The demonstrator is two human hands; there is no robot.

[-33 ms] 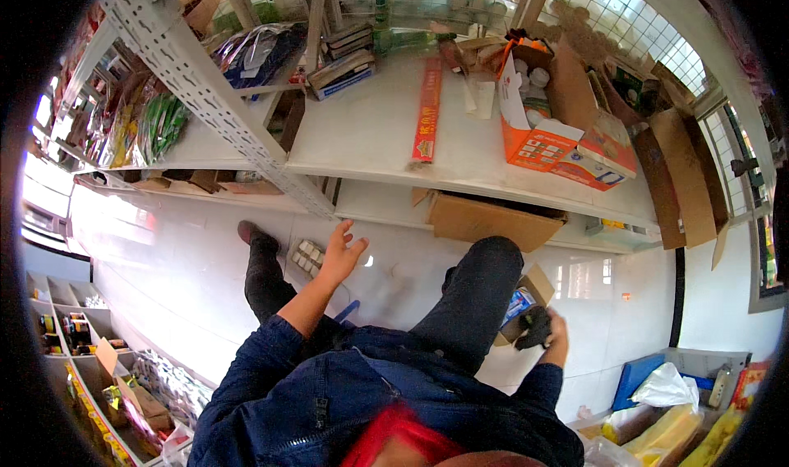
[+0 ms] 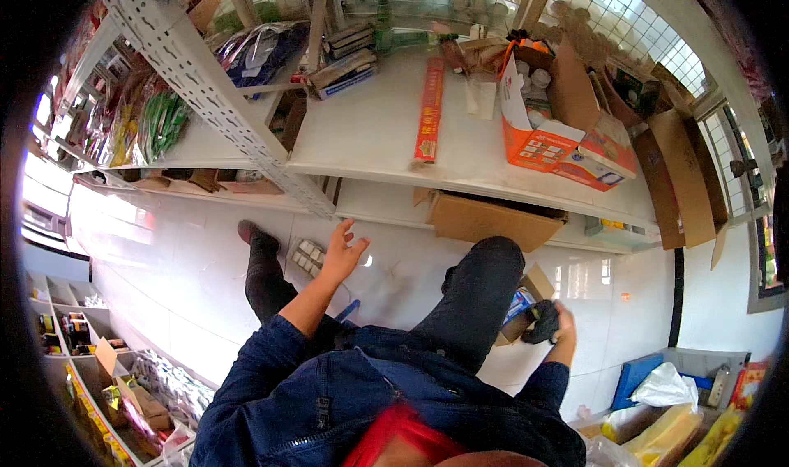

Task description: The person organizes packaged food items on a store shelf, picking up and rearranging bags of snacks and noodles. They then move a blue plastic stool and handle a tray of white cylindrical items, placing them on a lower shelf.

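My left hand [image 2: 342, 253] is held in the air over the white floor, fingers apart and nothing in it. Just left of it on the floor lies a pack of small white pieces [image 2: 307, 258]. To the right of my bent knee, my right hand [image 2: 564, 326] is closed on a dark, lumpy bundle [image 2: 541, 322]; its exact kind cannot be made out. The bundle hangs over a small open cardboard box [image 2: 538, 281], hiding part of it. Inside that box a blue and white package [image 2: 519, 303] shows.
Ahead stands a white shelf [image 2: 353, 142] with a long red box [image 2: 429, 110], an orange and white carton [image 2: 538, 142] and a green bottle [image 2: 383, 15]. A larger cardboard box [image 2: 493, 219] sits under it. Goods compartments [image 2: 62, 290] stand lower left; a blue bin [image 2: 637, 381] lower right.
My right hand has shifted slightly up and right, and the dark bundle has turned a little with it. My left hand stays nearly in place.
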